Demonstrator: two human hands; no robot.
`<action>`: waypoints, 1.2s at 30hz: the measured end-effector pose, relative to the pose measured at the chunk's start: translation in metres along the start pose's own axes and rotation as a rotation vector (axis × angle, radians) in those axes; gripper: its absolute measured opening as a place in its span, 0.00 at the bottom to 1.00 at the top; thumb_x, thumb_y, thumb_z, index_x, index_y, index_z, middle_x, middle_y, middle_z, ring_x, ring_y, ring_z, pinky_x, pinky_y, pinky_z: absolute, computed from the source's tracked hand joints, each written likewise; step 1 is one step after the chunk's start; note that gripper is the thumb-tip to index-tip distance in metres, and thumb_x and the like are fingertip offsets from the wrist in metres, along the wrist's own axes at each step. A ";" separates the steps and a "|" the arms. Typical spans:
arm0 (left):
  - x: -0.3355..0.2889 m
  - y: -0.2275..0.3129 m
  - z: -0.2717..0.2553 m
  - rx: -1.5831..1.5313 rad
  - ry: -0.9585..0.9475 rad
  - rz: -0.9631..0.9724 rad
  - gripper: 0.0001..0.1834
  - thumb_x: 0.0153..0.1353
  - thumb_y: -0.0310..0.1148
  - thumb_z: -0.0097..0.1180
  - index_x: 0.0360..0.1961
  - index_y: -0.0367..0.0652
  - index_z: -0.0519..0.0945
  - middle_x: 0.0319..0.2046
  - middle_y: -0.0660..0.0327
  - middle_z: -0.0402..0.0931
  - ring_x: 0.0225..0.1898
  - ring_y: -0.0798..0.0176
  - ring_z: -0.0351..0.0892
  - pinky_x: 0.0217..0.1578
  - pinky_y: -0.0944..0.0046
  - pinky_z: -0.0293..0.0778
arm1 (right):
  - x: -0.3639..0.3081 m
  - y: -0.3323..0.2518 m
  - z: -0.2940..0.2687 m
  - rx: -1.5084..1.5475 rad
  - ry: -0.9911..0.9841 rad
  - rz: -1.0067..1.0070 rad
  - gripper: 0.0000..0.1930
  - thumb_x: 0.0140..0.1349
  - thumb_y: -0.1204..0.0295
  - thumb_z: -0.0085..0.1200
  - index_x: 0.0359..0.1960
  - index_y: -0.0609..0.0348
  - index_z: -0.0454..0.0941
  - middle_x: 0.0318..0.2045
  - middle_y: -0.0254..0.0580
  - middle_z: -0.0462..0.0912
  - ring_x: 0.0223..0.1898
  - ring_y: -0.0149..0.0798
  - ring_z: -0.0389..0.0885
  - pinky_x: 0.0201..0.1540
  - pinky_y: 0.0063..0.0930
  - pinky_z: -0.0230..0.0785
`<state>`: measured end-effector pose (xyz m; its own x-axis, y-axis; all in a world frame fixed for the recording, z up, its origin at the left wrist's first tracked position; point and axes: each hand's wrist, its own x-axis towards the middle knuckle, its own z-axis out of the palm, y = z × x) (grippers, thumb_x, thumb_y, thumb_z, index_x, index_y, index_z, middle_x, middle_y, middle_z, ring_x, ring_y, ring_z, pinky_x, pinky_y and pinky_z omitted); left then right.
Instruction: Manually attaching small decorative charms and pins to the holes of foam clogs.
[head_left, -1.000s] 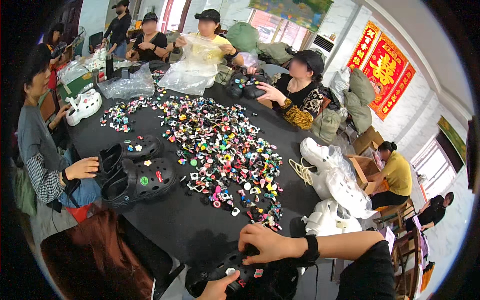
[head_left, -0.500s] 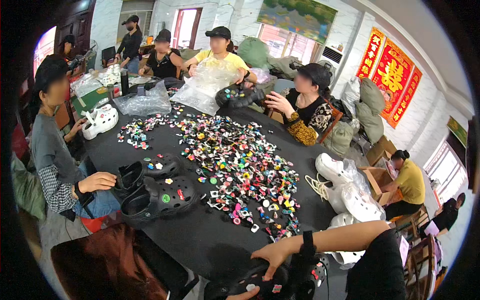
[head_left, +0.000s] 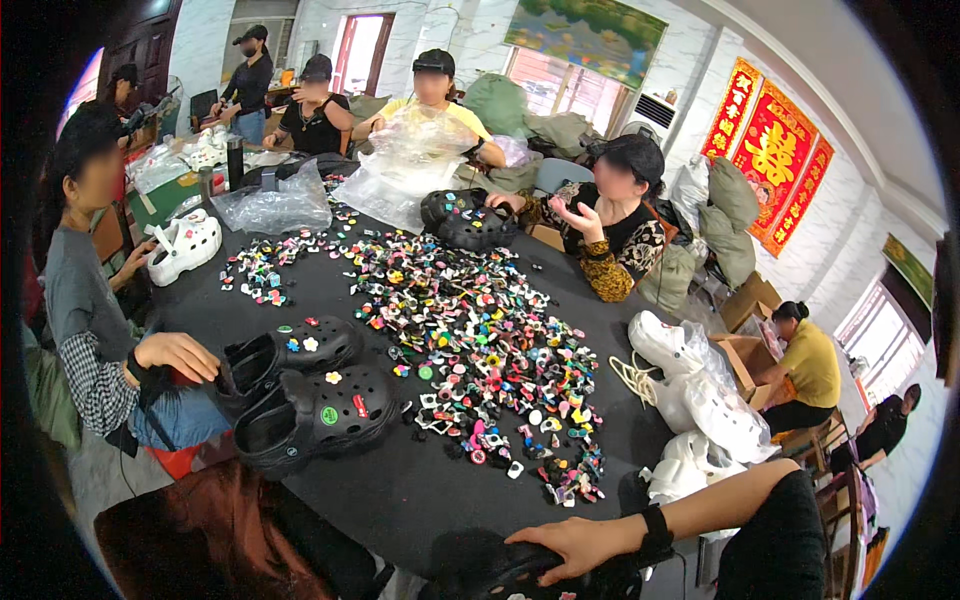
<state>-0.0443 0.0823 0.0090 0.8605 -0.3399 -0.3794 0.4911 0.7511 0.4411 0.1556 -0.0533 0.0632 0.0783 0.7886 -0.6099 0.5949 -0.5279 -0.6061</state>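
Note:
My right hand (head_left: 578, 546) reaches in from the right, a black band round its wrist. Its fingers curve over a black clog (head_left: 480, 570) at the lower edge, the thumb lower and apart from them. A small red charm shows under that hand; much of this clog is hidden or cut off. My left hand is out of view. Beyond lies a wide heap of colourful shoe charms (head_left: 480, 340). Left of it stands a pair of black clogs, the nearer clog (head_left: 320, 415) bearing a green, a red and a flower charm. A co-worker's hand (head_left: 178, 355) is by their heels.
White clogs (head_left: 690, 390), partly in clear plastic, line the table's right side. Another white clog (head_left: 185, 245) stands far left. Across the table, a co-worker holds a clear plastic bag (head_left: 405, 165); another sits beside black clogs (head_left: 468, 218). Brown cloth (head_left: 210, 530) hangs at lower left.
My left fingers have dropped out of view. My right hand lies flatter over the clog. The co-worker across at right has set the black clogs on the table and raised one hand.

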 end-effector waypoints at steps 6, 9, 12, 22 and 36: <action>0.010 -0.008 -0.018 0.064 0.089 -0.228 0.25 0.64 0.35 0.55 0.60 0.40 0.68 0.54 0.58 0.70 0.55 0.63 0.69 0.56 0.66 0.66 | 0.003 -0.004 -0.008 0.065 -0.019 0.022 0.40 0.53 0.57 0.62 0.65 0.50 0.55 0.51 0.54 0.74 0.48 0.51 0.77 0.49 0.40 0.69; 0.011 -0.019 -0.014 0.019 0.119 0.046 0.21 0.64 0.36 0.55 0.55 0.39 0.73 0.50 0.59 0.74 0.51 0.64 0.72 0.52 0.67 0.68 | 0.001 -0.006 -0.009 0.058 -0.048 0.060 0.40 0.53 0.58 0.63 0.66 0.50 0.55 0.54 0.51 0.72 0.51 0.49 0.75 0.51 0.38 0.68; 0.012 -0.022 -0.013 0.021 0.189 -0.093 0.18 0.64 0.34 0.53 0.54 0.39 0.74 0.47 0.60 0.76 0.49 0.63 0.73 0.51 0.67 0.68 | 0.000 -0.003 -0.001 0.087 0.010 -0.021 0.41 0.52 0.58 0.64 0.66 0.50 0.55 0.54 0.56 0.71 0.54 0.52 0.72 0.55 0.40 0.65; 0.022 -0.044 -0.040 0.537 0.070 0.255 0.15 0.68 0.29 0.44 0.51 0.34 0.75 0.44 0.56 0.78 0.45 0.60 0.76 0.48 0.68 0.68 | -0.010 0.016 0.006 0.120 0.194 -0.069 0.48 0.50 0.49 0.64 0.66 0.61 0.53 0.60 0.60 0.65 0.61 0.52 0.65 0.62 0.38 0.59; 0.037 -0.051 -0.049 0.267 0.068 0.206 0.15 0.68 0.27 0.41 0.50 0.32 0.75 0.47 0.54 0.77 0.48 0.59 0.75 0.51 0.66 0.68 | -0.020 0.018 0.022 0.231 0.268 0.031 0.45 0.54 0.47 0.60 0.64 0.65 0.55 0.57 0.59 0.67 0.59 0.48 0.67 0.59 0.35 0.61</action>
<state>-0.0442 0.0591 -0.0678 0.9387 -0.1511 -0.3100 0.3339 0.6227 0.7077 0.1471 -0.0854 0.0525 0.3187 0.8097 -0.4928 0.3950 -0.5860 -0.7075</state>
